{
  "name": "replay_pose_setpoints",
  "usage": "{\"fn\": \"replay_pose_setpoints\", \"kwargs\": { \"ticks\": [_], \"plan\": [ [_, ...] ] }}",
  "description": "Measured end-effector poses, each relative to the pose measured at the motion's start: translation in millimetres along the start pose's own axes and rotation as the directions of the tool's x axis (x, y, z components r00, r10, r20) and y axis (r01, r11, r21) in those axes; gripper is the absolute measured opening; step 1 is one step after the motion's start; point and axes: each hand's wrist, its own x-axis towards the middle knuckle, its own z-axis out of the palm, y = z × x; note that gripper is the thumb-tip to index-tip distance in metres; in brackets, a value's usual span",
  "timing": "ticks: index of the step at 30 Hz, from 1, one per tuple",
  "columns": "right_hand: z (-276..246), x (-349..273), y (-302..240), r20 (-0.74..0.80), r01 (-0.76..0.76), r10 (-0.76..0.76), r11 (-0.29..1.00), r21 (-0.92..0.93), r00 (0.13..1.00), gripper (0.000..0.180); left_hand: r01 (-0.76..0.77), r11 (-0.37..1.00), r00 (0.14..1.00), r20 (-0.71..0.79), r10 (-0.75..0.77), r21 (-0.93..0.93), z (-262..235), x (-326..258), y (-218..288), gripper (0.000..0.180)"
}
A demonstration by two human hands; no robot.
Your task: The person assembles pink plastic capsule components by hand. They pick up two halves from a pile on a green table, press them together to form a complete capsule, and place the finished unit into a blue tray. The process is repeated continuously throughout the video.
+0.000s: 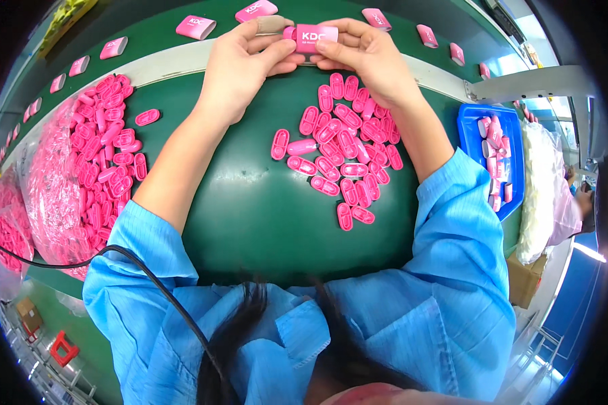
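At the far edge of the green table, my two hands meet around one small pink-to-white casing (pixel 309 47) with white print on it. The fingers of my right hand (pixel 371 57) are closed on its right end. My left hand (pixel 240 67) pinches a small pink oval cap (pixel 290 34) against the casing's left end; the fingers partly cover it, so I cannot tell how far it sits in. Between my forearms, nearer my right arm, lies a loose spread of pink oval caps (pixel 348 145), many with their hollow side up.
A large heap of similar pink caps (pixel 108 142) spills from a clear plastic bag (pixel 51 175) at the left. Beyond the pale rail, several pink casings (pixel 196 27) lie in a row on a green surface. A blue tray (pixel 465 135) with casings stands at the right.
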Motion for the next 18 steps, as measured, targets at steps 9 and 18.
{"fn": "replay_pose_setpoints", "kwargs": {
  "ticks": [9, 18],
  "plan": [
    [-5.1, 1.6, -7.5, 0.066, -0.011, 0.008, 0.999, 0.041, 0.998, 0.028, -0.023, 1.0, 0.999, -0.038, 0.024, 0.017, -6.3, 2.4, -4.1, 0.033],
    [2.5, -5.3, -4.0, -0.046, 0.14, -0.149, 0.977, -0.162, 0.988, 0.033, -0.102, 0.966, 0.994, -0.021, 0.11, 0.236, -2.9, -2.9, 7.0, 0.028]
  ]
}}
